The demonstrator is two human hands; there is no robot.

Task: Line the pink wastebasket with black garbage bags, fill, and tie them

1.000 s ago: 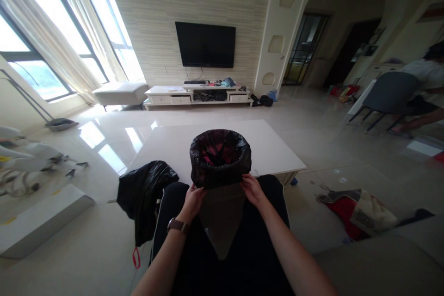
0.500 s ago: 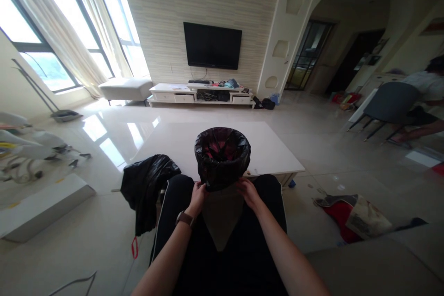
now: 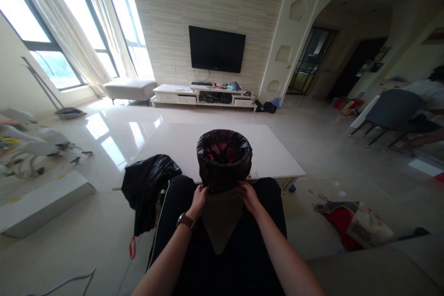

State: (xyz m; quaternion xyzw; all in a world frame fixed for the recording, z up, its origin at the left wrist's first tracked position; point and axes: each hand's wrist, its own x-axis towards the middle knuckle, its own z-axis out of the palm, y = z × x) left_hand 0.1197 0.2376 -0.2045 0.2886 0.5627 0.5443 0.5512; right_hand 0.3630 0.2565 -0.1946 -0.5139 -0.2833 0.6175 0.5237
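Note:
A round trash can lined with a black trash bag (image 3: 225, 173) stands upright between my knees, at the near edge of the white table. The bag is folded over the rim, and its inside shows dark red. My left hand (image 3: 199, 201), with a watch on the wrist, pinches the bag's lower hem on the left. On the right side, my right hand (image 3: 248, 195) has its fingers closed on the same hem. The can's wall is hidden under the bag. Beside my left knee, a second black bag (image 3: 147, 189) with a red drawstring hangs down.
The white low table (image 3: 274, 152) stretches ahead. To the left lies a long white box (image 3: 48, 206). A red and beige cloth bag (image 3: 357, 224) rests on the floor at right, near the sofa (image 3: 381, 268). A person (image 3: 425, 97) sits by a grey chair (image 3: 393, 111).
The view has shifted slightly, so the room sits a little lower and further right. Both hands keep their places on the bag's hem.

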